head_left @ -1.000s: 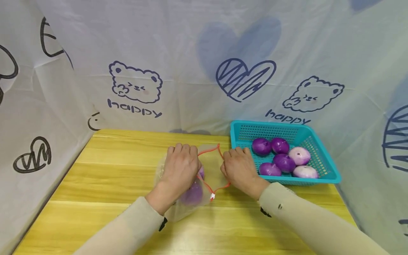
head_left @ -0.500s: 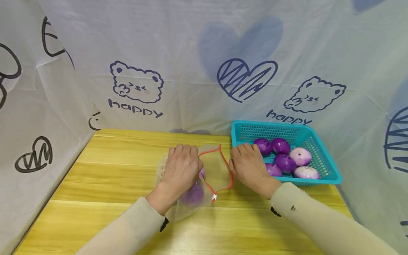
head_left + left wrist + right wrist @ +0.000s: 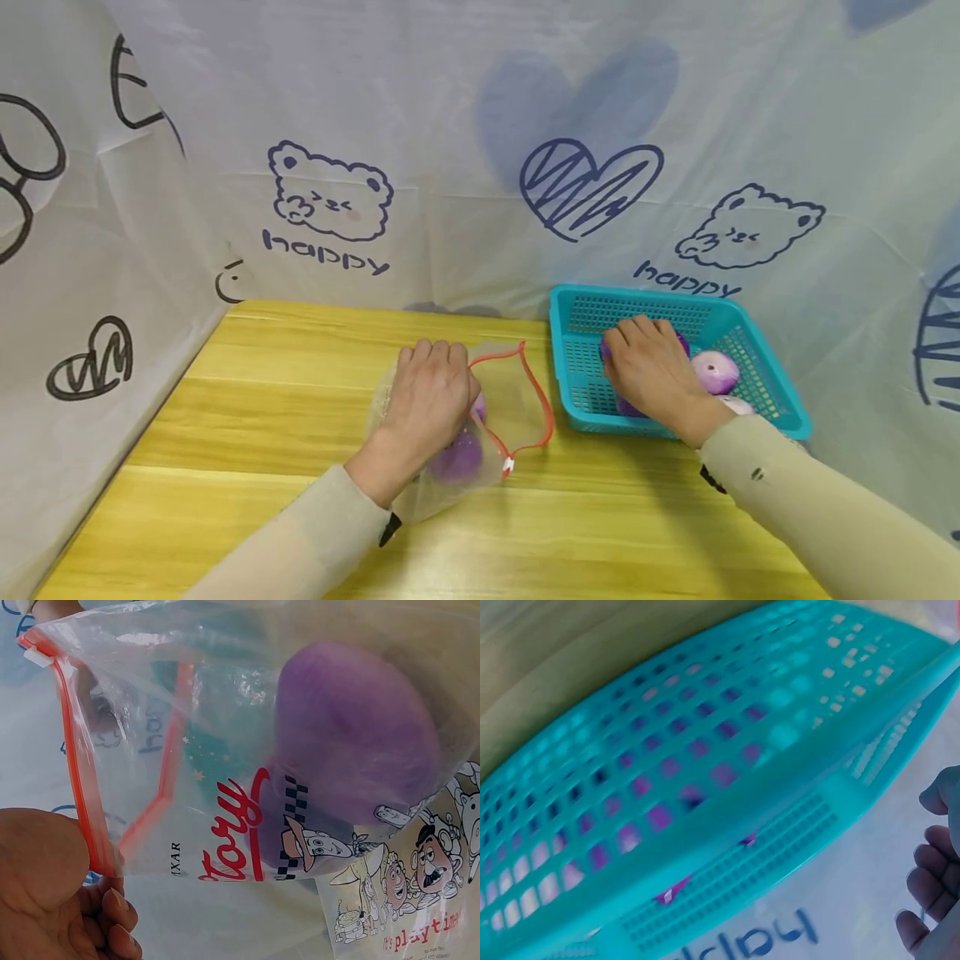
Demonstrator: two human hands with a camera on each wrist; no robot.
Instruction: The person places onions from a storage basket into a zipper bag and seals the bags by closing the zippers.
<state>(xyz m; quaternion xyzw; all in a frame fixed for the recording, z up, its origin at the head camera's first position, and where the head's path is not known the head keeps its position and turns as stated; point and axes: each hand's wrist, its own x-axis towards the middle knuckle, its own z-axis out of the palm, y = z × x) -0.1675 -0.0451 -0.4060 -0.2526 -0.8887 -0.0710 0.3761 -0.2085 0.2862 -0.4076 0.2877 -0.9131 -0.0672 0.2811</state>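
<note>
Beige sleeves [image 3: 288, 533], black strap ends [image 3: 390, 529] under cuffs [image 3: 358, 504].

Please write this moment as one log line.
left hand: grips bag; right hand: over basket; bag: open, onions inside; basket: more onions

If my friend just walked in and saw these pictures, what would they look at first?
Probably the bright turquoise plastic basket, on the right of the yellow wooden table, where a round purple-and-white onion shows beside the right grip. Left of it, the left grip pinches a see-through plastic bag with rounded purple onions inside. Behind the table hangs a whitish sheet with dark-blue bear and heart drawings.
</note>
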